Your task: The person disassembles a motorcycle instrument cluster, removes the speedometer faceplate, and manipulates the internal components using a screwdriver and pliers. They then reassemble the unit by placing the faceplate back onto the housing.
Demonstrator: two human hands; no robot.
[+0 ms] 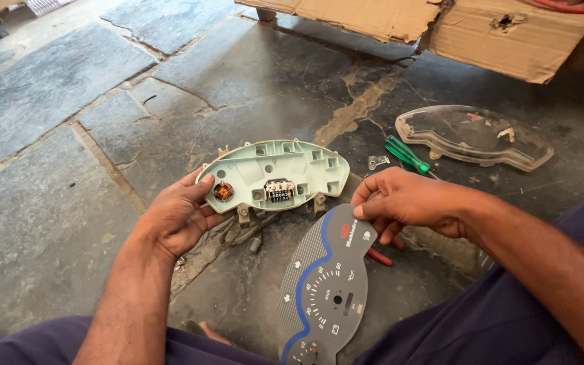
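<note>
Left hand [178, 217] grips the pale green plastic instrument-cluster housing [275, 172] by its left end, thumb on the front face, fingers curled behind; housing is held just above the stone floor, tilted w/ its open face toward the camera. Inside the housing: a small round orange-and-black part [224, 192] in the left recess, a black counter block w/ white digit wheels [279, 192] at centre, plus several empty square pockets along the top and right edge. Grey wires and a connector [255, 238] hang from under the housing. Right hand [403, 201] is closed in a pinch on the top edge of the thin grey dial face sheet w/ blue curved band and white gauge markings [326, 287], thumb and forefinger on it; sheet hangs down over the lap, apart from the housing, lower right of it. On the dark slate floor [55, 203] beyond the right hand: green-handled screwdriver [403, 154], a small clear plastic clip [377, 161] just beside it, and a clear plastic curved cluster cover [474, 136] lying flat, a few bits of debris in it. Red-handled tool [378, 256] partly hidden under the right hand. Torn brown cardboard [441, 27] at the top edge.
</note>
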